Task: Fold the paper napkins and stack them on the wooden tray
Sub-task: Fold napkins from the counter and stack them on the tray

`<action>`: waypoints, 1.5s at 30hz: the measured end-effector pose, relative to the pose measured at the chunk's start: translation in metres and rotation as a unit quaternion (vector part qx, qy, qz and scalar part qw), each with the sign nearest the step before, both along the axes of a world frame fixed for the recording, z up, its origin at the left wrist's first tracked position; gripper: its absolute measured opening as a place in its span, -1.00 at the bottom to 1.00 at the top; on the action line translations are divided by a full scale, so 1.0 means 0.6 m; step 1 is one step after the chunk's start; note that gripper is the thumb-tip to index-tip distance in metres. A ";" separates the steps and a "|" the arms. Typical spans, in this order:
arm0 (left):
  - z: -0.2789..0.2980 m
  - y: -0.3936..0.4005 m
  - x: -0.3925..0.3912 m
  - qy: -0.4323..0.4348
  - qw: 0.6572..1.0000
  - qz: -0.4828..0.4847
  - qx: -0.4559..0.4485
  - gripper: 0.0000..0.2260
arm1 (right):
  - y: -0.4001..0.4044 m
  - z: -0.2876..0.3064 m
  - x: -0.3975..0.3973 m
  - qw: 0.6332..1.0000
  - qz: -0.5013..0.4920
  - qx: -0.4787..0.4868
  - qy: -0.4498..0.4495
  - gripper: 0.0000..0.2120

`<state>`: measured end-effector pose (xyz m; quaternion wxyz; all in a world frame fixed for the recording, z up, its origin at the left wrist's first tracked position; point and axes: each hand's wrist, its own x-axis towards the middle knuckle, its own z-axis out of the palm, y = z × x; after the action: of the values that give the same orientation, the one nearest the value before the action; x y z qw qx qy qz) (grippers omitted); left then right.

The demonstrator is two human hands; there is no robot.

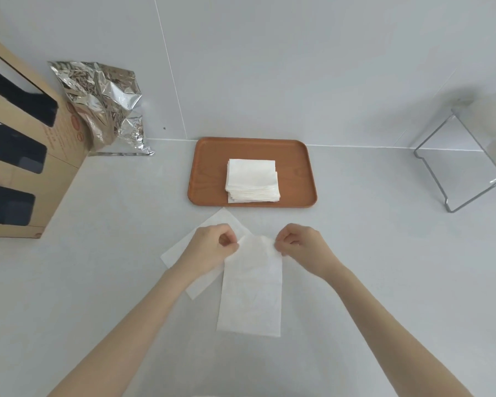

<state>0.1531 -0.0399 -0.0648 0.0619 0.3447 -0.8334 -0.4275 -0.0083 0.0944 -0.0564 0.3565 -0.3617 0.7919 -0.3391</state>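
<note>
the pale grey desk [98, 282] fills most of the view and meets a tiled wall at the back. at the far left stands a cardboard box [20, 156] with dark cut-out windows, and a crumpled silver foil bag [103, 107] leans beside it against the wall. at the far right a wire stand [453, 167] carries something white and blurred. the wooden tray [206, 173] lies in the middle near the wall, with a stack of folded napkins [252, 181] on it, slightly right of its centre. in front of the tray, a long napkin [251, 290] runs from the hands toward the person, its near end flat on the desk. a second napkin [178, 253] lies flat and askew under the left hand, partly covered by the long one. the left hand [209, 247] has its grip pinched on the far left corner of the long napkin; the right hand [301, 247] pinches the far right corner, both corners lifted a little.
</note>
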 end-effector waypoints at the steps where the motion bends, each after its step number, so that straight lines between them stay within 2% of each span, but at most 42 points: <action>1: 0.014 -0.003 -0.009 0.018 1.000 0.007 0.013 -0.86 | 0.002 0.017 -0.010 1.000 -0.011 -0.019 -0.004 -0.85; 5: 0.057 -0.010 -0.043 0.071 0.997 0.009 0.031 -0.88 | 0.014 0.072 -0.044 0.997 -0.036 -0.064 0.012 -0.81; 9: 0.096 0.000 -0.056 0.110 0.994 -0.020 0.022 -0.85 | 0.040 0.116 -0.056 0.995 -0.043 -0.084 0.025 -0.91; 13: 0.138 0.017 -0.049 0.154 0.985 -0.062 0.044 -0.77 | 0.075 0.159 -0.046 0.994 -0.035 -0.107 -0.003 -0.95; 20: 0.189 0.024 -0.054 0.221 0.964 -0.087 0.116 -0.91 | 0.106 0.199 -0.053 0.985 -0.005 -0.158 -0.071 -0.87; 24: 0.147 0.009 -0.085 0.184 0.975 -0.075 0.097 -0.88 | 0.094 0.153 -0.078 0.991 -0.046 -0.117 -0.051 -0.85; 27: 0.092 0.006 -0.106 0.148 0.982 -0.064 0.102 -0.86 | 0.083 0.094 -0.091 0.993 -0.096 -0.061 -0.036 -0.92; 32: 0.019 0.014 -0.122 0.096 0.989 -0.059 0.100 -0.92 | 0.081 0.012 -0.092 0.990 -0.135 -0.015 -0.043 -0.91; 35: 0.002 0.020 -0.123 0.079 0.990 -0.056 0.103 -0.94 | 0.086 -0.004 -0.086 0.988 -0.145 -0.019 -0.051 -0.88; 38: 0.004 0.026 -0.110 0.079 0.991 -0.057 0.095 -0.94 | 0.097 -0.002 -0.072 0.987 -0.155 -0.032 -0.011 -0.86; 42: 0.005 0.039 -0.068 0.044 0.993 -0.082 0.072 -0.91 | 0.119 0.005 -0.031 0.991 -0.120 -0.058 0.028 -0.85; 45: -0.007 0.049 -0.040 0.022 0.993 -0.101 0.061 -0.86 | 0.136 -0.007 -0.002 0.993 -0.077 -0.065 0.053 -0.75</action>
<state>0.1291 -0.0103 -0.0687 0.0155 0.2524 -0.8350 -0.4887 -0.0096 0.1762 -0.0606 0.2624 -0.3394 0.8117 -0.3965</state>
